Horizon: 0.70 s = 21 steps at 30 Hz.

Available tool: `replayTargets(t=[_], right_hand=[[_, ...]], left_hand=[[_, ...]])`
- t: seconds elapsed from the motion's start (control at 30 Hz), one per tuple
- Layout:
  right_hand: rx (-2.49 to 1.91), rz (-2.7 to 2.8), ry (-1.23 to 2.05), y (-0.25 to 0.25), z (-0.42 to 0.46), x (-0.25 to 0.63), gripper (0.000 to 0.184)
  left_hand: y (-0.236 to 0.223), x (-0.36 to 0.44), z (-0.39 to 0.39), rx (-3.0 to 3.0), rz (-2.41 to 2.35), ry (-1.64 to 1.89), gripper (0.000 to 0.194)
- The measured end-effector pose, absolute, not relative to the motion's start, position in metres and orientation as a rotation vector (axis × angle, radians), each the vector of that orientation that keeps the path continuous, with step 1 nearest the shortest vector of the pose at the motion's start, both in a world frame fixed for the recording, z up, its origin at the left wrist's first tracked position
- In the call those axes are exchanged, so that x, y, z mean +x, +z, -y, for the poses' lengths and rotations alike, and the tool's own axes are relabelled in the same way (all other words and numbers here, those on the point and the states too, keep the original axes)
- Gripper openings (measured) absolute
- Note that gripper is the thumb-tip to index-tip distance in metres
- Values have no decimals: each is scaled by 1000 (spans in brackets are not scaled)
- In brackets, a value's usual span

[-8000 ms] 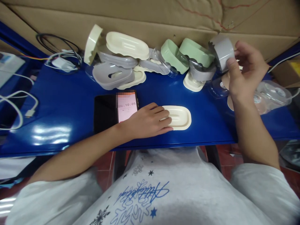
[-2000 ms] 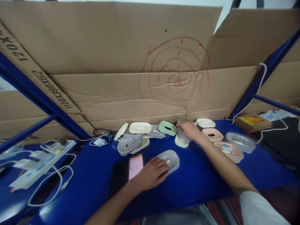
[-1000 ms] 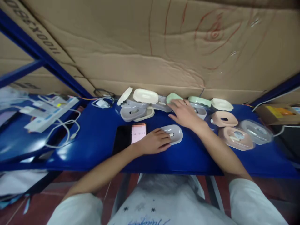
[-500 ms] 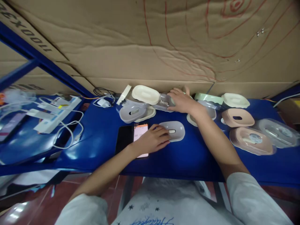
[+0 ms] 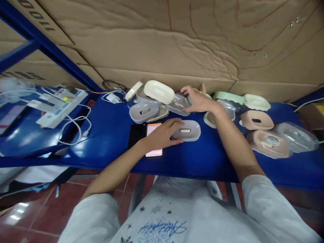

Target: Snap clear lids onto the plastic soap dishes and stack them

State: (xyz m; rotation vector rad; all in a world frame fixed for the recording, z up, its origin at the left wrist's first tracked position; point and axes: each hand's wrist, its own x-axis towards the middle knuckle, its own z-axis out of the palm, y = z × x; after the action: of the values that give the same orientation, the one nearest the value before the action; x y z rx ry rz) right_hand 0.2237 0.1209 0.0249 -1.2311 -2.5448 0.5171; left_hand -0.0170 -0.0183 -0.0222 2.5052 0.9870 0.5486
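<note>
- Grey dish (image 5: pixel 193 131) w/ pale slot in middle: on blue table (image 5: pixel 199 162), nr side, approx centre.
- Left hand (image 5: pixel 164 133) at dish's left end: thumb at nr edge, fingers at far edge, spread apart around it; touching, but can't tell if clamped.
- Right hand (image 5: pixel 198 99) farther back: thumb & fingers apart, over green box (image 5: pixel 207 95), mostly hidden; can't tell if gripping.
- Grey covered piece (image 5: pixel 177 104) just L of right hand; contact unclear.
- Nr right wrist, partly hidden: small cream piece (image 5: pixel 209 119), w/ grey & clear bits behind.
- Lit phone (image 5: pixel 154 153), pink screen, L of dish, partly under left hand; dark phone (image 5: pixel 136 133) right beside it.
- Far L pile: grey slotted box (image 5: pixel 138 116), cream dish (image 5: pixel 159 91) on top behind it, narrow cream piece (image 5: pixel 134 90) tilted at L end.
- Far R: second green box (image 5: pixel 229 97), then cream tray (image 5: pixel 257 102). Nearer: pink slotted box (image 5: pixel 248 119), pink lidded box (image 5: pixel 265 145), clear cover (image 5: pixel 296 136) to its R.
- Far L: white charger (image 5: pixel 112 98) w/ coiled cables. Beyond table's L edge: power strip (image 5: pixel 60 108) w/ plugs.
- Cardboard (image 5: pixel 141 50) behind all, red lines on R half.
</note>
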Motion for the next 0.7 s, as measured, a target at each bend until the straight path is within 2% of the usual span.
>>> replayTargets(t=[0.27,0.43,0.57,0.7], right_hand=[[-1274,2590,490,23,-118,223,83],[-1159,2509,386,45,-116,233,87],[-1004,2414,448,64,-87,247,82],[-924,2358,415,52,-30,270,72]], left_hand=[[-29,-12,25,2500,-889,565,60],[-30,-10,26,2449,-876,585,64],[-31,-6,27,2310,-945,611,90],[-38,-1,27,2153,-1005,712,116]])
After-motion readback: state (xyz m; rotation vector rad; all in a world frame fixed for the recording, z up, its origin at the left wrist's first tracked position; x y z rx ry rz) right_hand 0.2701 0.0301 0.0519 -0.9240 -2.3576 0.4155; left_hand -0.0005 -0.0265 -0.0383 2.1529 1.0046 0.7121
